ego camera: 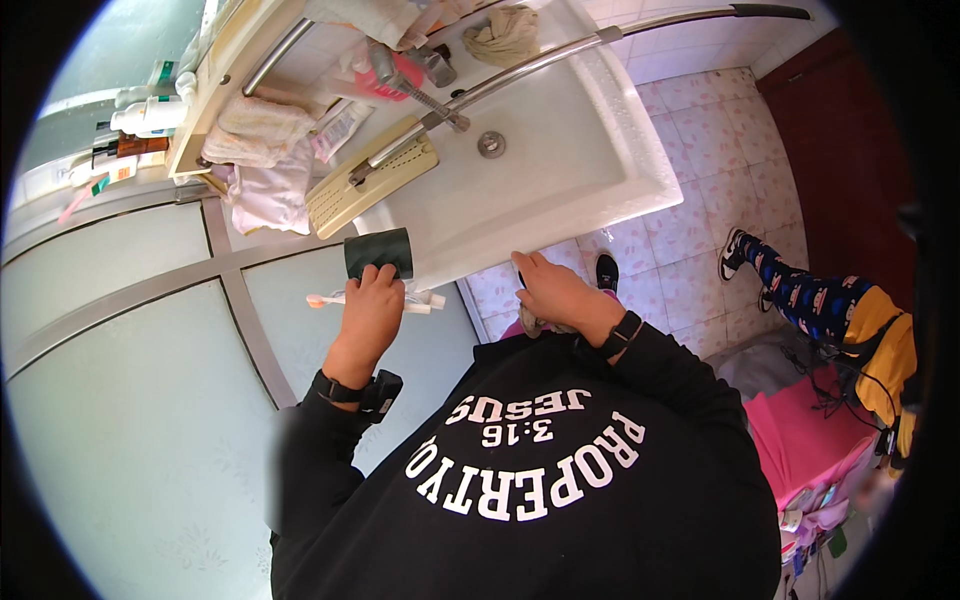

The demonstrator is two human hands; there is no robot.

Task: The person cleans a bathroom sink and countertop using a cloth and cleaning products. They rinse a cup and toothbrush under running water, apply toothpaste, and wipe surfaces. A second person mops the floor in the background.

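Observation:
My left hand (371, 307) grips a dark green cup (379, 251) near the left front corner of the white washbasin (525, 217). A toothbrush (324, 300) with a pinkish head and a white tube (424, 302) stick out on either side of the same hand. My right hand (559, 292) is just in front of the basin's front edge, fingers bent. A crumpled beige thing, perhaps a cloth (531, 322), shows below its thumb; whether the hand holds it is hidden.
A metal rail (540, 69) crosses above the basin, with a faucet (420, 94) behind it. A yellowish slotted board (375, 176) lies at the left rim beside towels (259, 131). Bottles (150, 116) line a shelf. At right, another person's leg (795, 277) is near a pink cover (810, 435).

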